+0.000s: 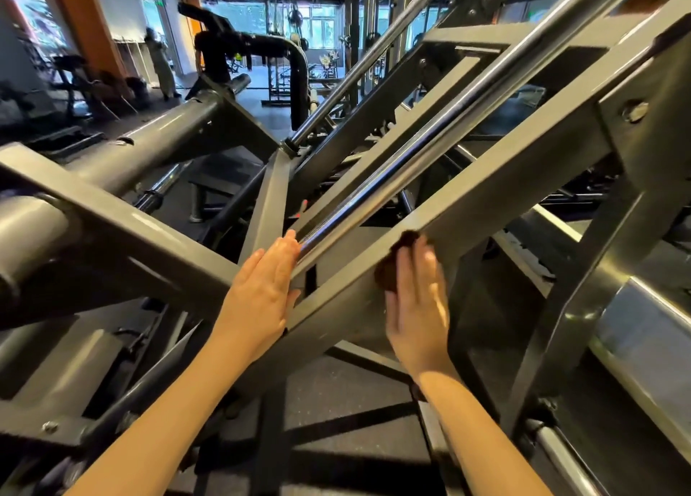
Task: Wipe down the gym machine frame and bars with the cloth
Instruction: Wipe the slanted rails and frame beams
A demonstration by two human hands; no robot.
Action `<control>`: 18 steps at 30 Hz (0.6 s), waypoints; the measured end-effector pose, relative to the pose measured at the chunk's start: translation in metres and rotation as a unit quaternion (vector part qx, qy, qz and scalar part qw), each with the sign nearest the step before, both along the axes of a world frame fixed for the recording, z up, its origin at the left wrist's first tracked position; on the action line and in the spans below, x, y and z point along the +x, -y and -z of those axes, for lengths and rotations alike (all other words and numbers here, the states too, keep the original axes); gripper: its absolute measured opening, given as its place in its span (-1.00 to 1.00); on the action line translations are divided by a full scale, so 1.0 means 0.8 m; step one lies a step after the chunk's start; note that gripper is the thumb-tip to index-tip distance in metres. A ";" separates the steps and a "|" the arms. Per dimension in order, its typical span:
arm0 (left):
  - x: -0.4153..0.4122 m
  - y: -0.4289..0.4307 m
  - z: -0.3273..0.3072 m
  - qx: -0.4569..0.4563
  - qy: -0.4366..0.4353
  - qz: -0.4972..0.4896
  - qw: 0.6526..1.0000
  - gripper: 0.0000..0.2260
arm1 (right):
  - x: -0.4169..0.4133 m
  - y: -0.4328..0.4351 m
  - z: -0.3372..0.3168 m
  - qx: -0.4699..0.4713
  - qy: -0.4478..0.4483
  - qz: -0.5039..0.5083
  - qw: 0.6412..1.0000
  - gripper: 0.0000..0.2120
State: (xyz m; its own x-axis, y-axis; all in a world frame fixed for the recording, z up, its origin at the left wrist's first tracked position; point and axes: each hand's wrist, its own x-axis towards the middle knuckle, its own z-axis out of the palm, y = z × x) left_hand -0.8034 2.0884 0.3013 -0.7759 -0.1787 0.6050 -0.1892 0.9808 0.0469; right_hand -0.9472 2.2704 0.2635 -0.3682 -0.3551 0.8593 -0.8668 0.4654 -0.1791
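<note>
A grey steel machine frame fills the view. One slanted grey beam (486,181) runs from lower left to upper right. A chrome bar (430,148) lies parallel just left of it. My right hand (418,301) presses a dark brown cloth (392,267) flat against the slanted beam, fingers straight over the cloth; most of the cloth is hidden under the hand. My left hand (261,293) rests with straight fingers against the beam's left edge, its fingertips touching the lower end of the chrome bar.
A second grey beam (123,230) crosses from the left, with a thick grey tube (164,133) behind it. Another chrome bar (359,69) rises further back. Two people (213,58) stand far off among other machines. Dark rubber floor (336,394) lies below.
</note>
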 end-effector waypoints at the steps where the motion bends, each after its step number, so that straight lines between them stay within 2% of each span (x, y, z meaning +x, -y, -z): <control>1: -0.001 -0.001 0.001 -0.005 -0.002 -0.004 1.000 -0.21 | -0.004 0.005 -0.007 -0.061 0.041 0.001 0.997 -0.33; 3: 0.000 -0.001 0.004 -0.008 0.000 -0.009 1.000 -0.19 | 0.003 0.020 0.004 -0.114 0.072 0.009 0.991 -0.29; 4: -0.001 -0.001 0.004 -0.007 0.000 -0.011 1.000 -0.19 | 0.012 0.027 0.022 -0.089 0.058 0.014 0.994 -0.21; 6: -0.002 0.000 0.005 -0.010 0.011 -0.020 1.000 -0.18 | 0.033 0.034 0.066 0.038 0.003 -0.007 0.999 -0.01; 7: -0.002 0.001 0.006 -0.012 0.019 -0.023 0.999 -0.19 | 0.040 0.032 0.083 0.094 -0.014 -0.021 0.995 0.02; 9: -0.002 0.001 0.007 -0.013 0.026 -0.028 0.999 -0.20 | 0.036 0.025 0.093 0.156 -0.044 -0.034 0.986 -0.03; 11: -0.002 0.001 0.007 -0.009 0.028 -0.028 0.999 -0.19 | 0.025 0.015 0.068 0.205 -0.085 -0.020 0.975 -0.11; 13: -0.002 0.001 0.008 -0.010 0.022 -0.028 0.999 -0.17 | 0.012 0.008 0.034 0.159 -0.088 -0.009 0.983 -0.22; 15: -0.002 0.001 0.008 -0.012 0.019 -0.032 0.999 -0.18 | 0.001 0.008 0.002 -0.002 0.010 -0.002 1.000 -0.32; 16: -0.002 0.001 0.008 -0.012 0.015 -0.033 0.999 -0.18 | 0.003 0.012 -0.003 -0.071 0.047 0.002 0.996 -0.34; 17: -0.002 0.001 0.008 -0.015 0.012 -0.032 0.999 -0.19 | 0.009 0.019 0.001 -0.102 0.057 0.006 0.993 -0.32; 18: -0.001 0.000 0.008 -0.017 0.011 -0.030 0.999 -0.19 | 0.017 0.027 0.015 -0.087 0.050 0.007 0.995 -0.26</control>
